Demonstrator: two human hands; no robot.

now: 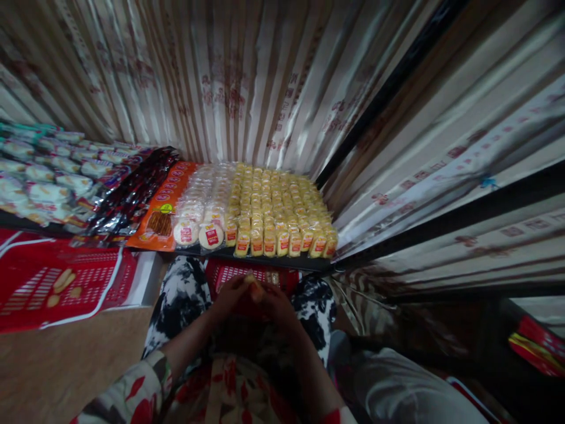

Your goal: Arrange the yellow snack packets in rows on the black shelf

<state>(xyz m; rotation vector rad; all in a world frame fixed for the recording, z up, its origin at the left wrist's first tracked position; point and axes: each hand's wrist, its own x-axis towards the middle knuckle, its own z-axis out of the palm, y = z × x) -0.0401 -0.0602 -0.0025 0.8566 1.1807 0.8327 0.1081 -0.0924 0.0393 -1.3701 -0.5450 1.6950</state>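
My left hand (230, 295) and my right hand (277, 302) meet above my lap, fingers closed around one small wrapped snack (255, 288). It looks yellowish with some red, much like the packs on the shelf, though the dim light blurs its details. Just beyond and below my hands, between my knees, a red basket (220, 274) is partly hidden. On the dark shelf in front stand tight rows of yellow wrapped snacks (282, 218) with red labels. Left of them are rows of round white wrapped snacks (212, 235).
An orange snack bag (163, 206), dark shiny packets (128, 188) and white packets (53, 176) continue leftward along the shelf. A red basket (88, 282) with a few loose pieces sits at left. Printed curtain (256, 76) hangs behind. Another person's leg (397, 383) is at right.
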